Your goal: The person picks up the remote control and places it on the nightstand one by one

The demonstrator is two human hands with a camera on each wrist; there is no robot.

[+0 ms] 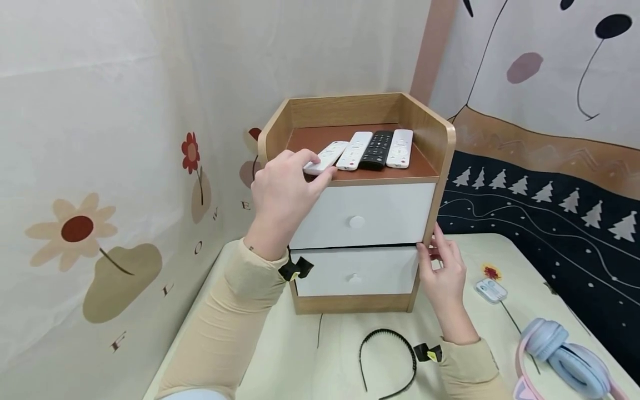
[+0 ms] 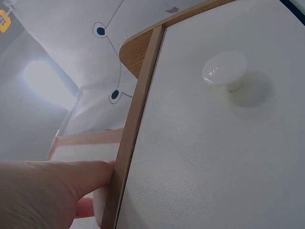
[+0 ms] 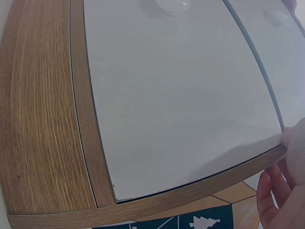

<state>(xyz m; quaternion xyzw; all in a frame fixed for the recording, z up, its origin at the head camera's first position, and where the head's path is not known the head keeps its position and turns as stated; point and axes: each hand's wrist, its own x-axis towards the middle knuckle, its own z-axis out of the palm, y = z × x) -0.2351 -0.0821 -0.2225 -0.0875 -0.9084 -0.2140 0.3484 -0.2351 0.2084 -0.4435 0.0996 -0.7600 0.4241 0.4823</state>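
Note:
A small wooden cabinet (image 1: 352, 304) with two white drawers stands on the bed-like surface. On its brown top shelf lie two white remote controls (image 1: 355, 151) and a black remote control (image 1: 377, 149) side by side. My left hand (image 1: 282, 200) pinches another white remote control (image 1: 332, 153) at the shelf's left front; it lies slanted beside the others. In the left wrist view the thumb meets the wooden edge, and the remote is mostly hidden. My right hand (image 1: 444, 278) holds the cabinet's right edge, thumb at the front and fingers along the side. Both drawers look closed.
A black headband (image 1: 387, 331) lies in front of the cabinet. To the right are blue-and-pink headphones (image 1: 575, 361) and a small clear case (image 1: 491, 290). Patterned cloth hangs at the left, the back and the right.

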